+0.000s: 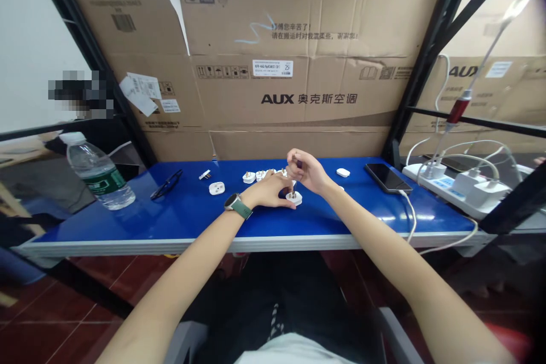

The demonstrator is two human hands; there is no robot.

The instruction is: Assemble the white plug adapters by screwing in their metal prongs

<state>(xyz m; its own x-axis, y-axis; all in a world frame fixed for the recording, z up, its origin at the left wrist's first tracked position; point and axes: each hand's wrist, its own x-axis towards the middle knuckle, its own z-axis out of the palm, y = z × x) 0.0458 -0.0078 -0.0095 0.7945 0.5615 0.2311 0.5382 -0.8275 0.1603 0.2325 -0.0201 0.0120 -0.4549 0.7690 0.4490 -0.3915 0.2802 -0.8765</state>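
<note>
My left hand [273, 189], with a green-strapped watch [238, 205] on its wrist, has thumb and fingers closed around a white plug [294, 199] that rests on the blue tabletop, pins up. Directly above that plug, my right hand [307, 170] is curled with its fingertips together. Something thin and dark shows by its fingers, too small to name. Behind my left hand stand several white plugs [249, 177], partly covered by it. To the left lie a white plug cover [216, 188] and a small piece with metal pins [205, 174]. Another white piece [343, 172] is to the right.
A water bottle [99, 173] and dark glasses [166, 184] are on the left. On the right lie a phone [388, 177] with a white cable and a power strip [452, 190] with adapters. A cardboard sheet [298, 114] stands along the back, between black posts.
</note>
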